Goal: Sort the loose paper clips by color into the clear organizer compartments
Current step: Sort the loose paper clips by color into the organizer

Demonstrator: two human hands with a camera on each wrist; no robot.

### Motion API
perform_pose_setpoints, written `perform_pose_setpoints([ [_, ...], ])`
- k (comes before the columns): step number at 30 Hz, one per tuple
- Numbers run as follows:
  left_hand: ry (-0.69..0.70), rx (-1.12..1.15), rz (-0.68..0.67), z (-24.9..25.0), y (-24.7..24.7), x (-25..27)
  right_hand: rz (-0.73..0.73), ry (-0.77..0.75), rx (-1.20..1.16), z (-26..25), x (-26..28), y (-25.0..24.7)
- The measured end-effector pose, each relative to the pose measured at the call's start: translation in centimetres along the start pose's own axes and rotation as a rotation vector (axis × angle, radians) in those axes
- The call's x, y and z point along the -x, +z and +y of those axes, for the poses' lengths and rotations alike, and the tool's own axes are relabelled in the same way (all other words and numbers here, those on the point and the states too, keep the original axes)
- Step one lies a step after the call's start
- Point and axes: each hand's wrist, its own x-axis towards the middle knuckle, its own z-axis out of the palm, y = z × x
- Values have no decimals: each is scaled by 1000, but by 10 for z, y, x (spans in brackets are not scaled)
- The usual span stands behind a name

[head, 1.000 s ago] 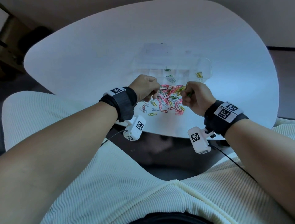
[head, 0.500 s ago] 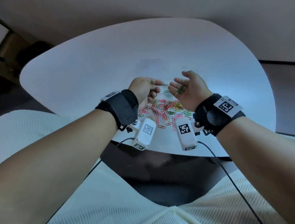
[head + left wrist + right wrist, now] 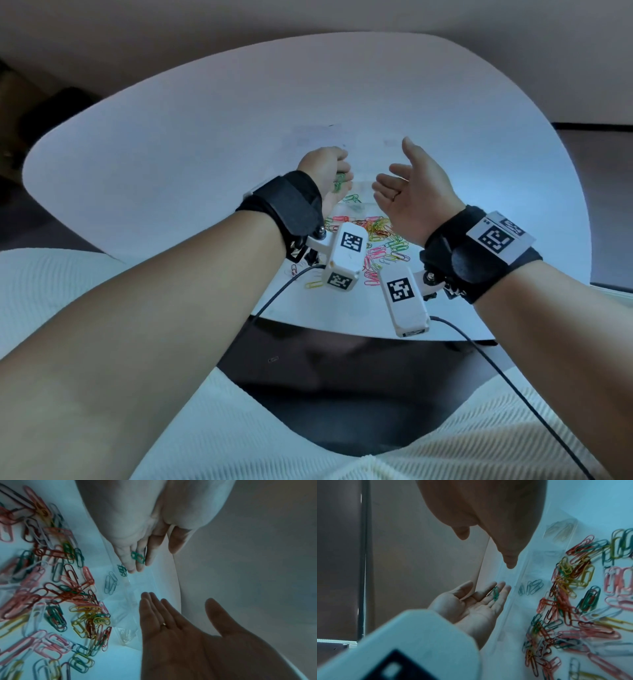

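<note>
A heap of loose paper clips [image 3: 380,246] in several colors lies on the white table, just in front of the clear organizer [image 3: 137,588]. My left hand [image 3: 329,174] hovers palm up over the organizer's near wall with its fingers straight. A few green clips [image 3: 137,557] lie on those fingers. My right hand [image 3: 407,185] is beside it, also palm up, flat and empty. One compartment holds green clips [image 3: 521,590], with bluish clips [image 3: 534,586] next to them.
The white round table [image 3: 171,154] extends far beyond the organizer. Pale clips [image 3: 561,531] sit in a compartment further right. Wrist cameras and a black cable [image 3: 274,301] hang under my forearms near the table's front edge.
Both hands left the pile, turned palm up and rose over the organizer. The green clips that lay in my right palm half a second ago now lie on my left fingers.
</note>
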Motion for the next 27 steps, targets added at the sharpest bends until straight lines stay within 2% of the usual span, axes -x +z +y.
perform_pose_setpoints([
  [6, -15, -113, -45, -7, -1, -4, 42, -47, 20, -6, 12, -19],
  [9, 81, -142, -18, -1, -4, 12, 47, -66, 52, -5, 17, -24],
  [12, 260, -419, 13, 6, -14, 28, 3, -94, 153, -3, 23, -25],
  [14, 354, -620, 13, 5, -25, 40, -38, -110, 272, 2, 27, -23],
  [16, 381, -812, 15, -3, -43, 50, -66, -157, 448, 14, 29, -24],
  [21, 319, -1240, 65, -27, -90, 53, -22, -358, 1073, 48, 16, -37],
  [24, 315, -1380, 119, -33, -104, 45, 36, -462, 1253, 59, 6, -39],
  [27, 328, -1446, 109, -38, -106, 34, 54, -553, 1345, 70, -6, -40],
])
